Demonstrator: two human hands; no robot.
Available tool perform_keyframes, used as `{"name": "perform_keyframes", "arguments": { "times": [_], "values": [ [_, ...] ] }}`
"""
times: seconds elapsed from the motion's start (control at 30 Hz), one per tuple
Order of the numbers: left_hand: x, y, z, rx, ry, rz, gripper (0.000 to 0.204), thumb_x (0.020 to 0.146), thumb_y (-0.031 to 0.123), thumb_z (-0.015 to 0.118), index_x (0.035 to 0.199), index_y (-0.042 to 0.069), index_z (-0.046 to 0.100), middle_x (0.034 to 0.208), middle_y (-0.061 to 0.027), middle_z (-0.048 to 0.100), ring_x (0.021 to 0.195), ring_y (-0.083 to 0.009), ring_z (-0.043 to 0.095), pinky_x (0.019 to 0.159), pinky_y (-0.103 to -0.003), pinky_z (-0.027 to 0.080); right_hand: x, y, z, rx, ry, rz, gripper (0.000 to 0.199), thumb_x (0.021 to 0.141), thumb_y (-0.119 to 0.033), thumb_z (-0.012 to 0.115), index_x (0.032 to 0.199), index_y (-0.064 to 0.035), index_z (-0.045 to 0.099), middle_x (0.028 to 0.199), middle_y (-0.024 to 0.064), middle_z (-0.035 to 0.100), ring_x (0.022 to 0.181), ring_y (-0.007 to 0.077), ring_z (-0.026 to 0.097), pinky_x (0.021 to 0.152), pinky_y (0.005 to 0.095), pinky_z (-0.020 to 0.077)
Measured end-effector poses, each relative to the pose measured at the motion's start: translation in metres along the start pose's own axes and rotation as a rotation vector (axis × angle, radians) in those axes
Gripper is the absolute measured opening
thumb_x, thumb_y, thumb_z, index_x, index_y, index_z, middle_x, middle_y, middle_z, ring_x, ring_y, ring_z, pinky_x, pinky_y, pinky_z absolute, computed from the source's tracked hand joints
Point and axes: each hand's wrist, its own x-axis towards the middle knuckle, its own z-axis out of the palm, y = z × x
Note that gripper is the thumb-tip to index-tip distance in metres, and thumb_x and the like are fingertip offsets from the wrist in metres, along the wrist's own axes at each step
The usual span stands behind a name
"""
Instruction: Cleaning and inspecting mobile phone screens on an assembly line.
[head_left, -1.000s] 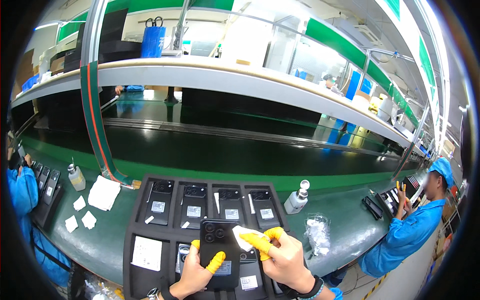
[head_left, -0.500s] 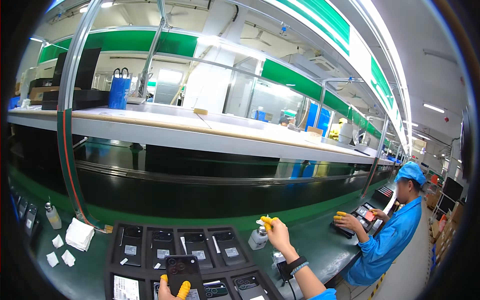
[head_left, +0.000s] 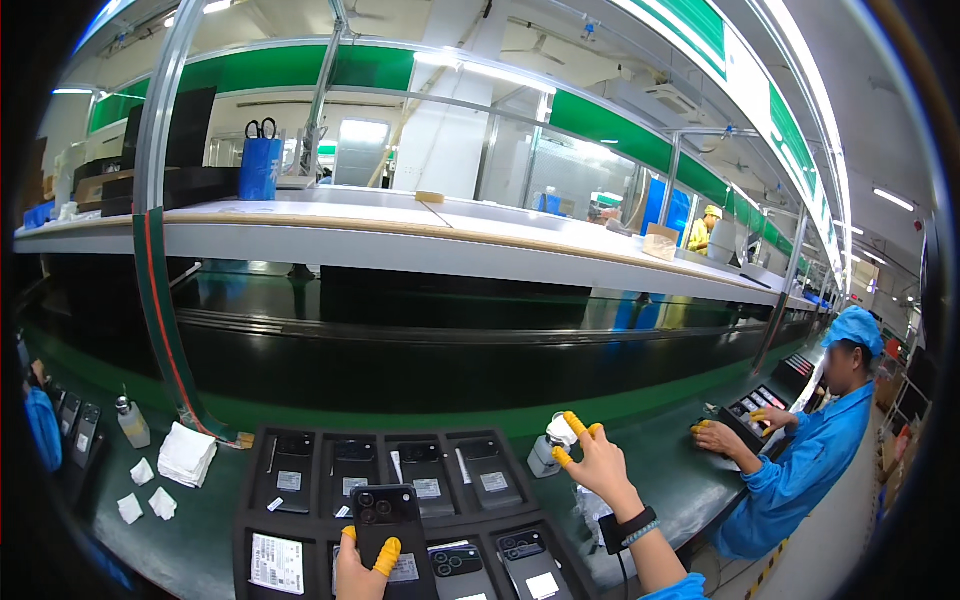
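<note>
Head view: dark phone (head_left: 386, 510) up in L hand (head_left: 360, 580), R hand (head_left: 603, 467) at bottle (head_left: 544, 459)

Progress, my read: mid-job on one unit. It's out of the foam tray (head_left: 243, 530); top row has four other phones (head_left: 491, 474) in their slots, and at least two more sit in the lower row, R of the held one. Lower-left slot carries a printed sheet (head_left: 276, 563). Can't tell which units are finished; held one looks unfinished, since it's up & not back in a slot.

L hand grasps the phone near its lower end, thumb across the back, yellow finger covers on. R hand is up by the bottle top, thumb & index around a white cloth (head_left: 561, 431), or what looks like one; can't tell if it's pinched or just pressed there.

Held phone: above the tray's lower row, near the middle, back toward the camera. Matte dark back, squarish camera bump w/ round lenses at the top, pale label low down, partly behind the thumb. No marks I can make out at this res.

Also on the table (head_left: 672, 518): stack of white wipes (head_left: 187, 455) w/ loose pieces (head_left: 130, 508) nearby, 2nd bottle (head_left: 132, 425) far L. Co-worker (head_left: 815, 480) in blue, R side, hands at another tray.
</note>
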Motion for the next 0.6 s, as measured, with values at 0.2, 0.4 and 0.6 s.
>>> {"name": "perform_keyframes", "arguments": {
  "times": [0.2,0.4,0.6],
  "values": [
    [0.014,-0.023,-0.009,-0.064,0.192,0.142,0.036,0.089,0.019,0.064,0.113,-0.004,0.05,0.097,-0.0112,0.063,0.087,-0.0135,0.06,0.073,-0.026,0.048,-0.037,-0.025,-0.017,0.165,0.091,-0.077,0.061,0.081,-0.035,0.066,0.127,0.0004,0.046,0.097,0.0153,0.053,0.07,0.0343,0.061,0.06,0.042,0.05],
    [0.011,0.006,-0.057,-0.106,0.251,0.07,0.02,0.094,0.017,0.057,0.104,0.001,0.052,0.088,-0.0056,0.063,0.074,-0.0091,0.06,0.063,-0.024,0.05,-0.081,-0.016,-0.037,0.297,0.068,-0.109,0.055,0.081,-0.027,0.067,0.125,0.0011,0.048,0.088,0.0145,0.057,0.069,0.0336,0.06,0.058,0.0414,0.0478],
    [-0.035,-0.019,-0.145,0.289,0.227,-0.262,0.024,0.091,0.017,0.061,0.103,-0.002,0.053,0.089,-0.0077,0.063,0.078,-0.0111,0.06,0.067,-0.026,0.05,-0.141,0.014,-0.057,0.409,0.029,0.027,0.033,0.08,-0.015,0.068,0.112,-0.0071,0.063,0.079,0.0123,0.063,0.057,0.0252,0.057,0.054,0.0336,0.0451]
  ]
}}
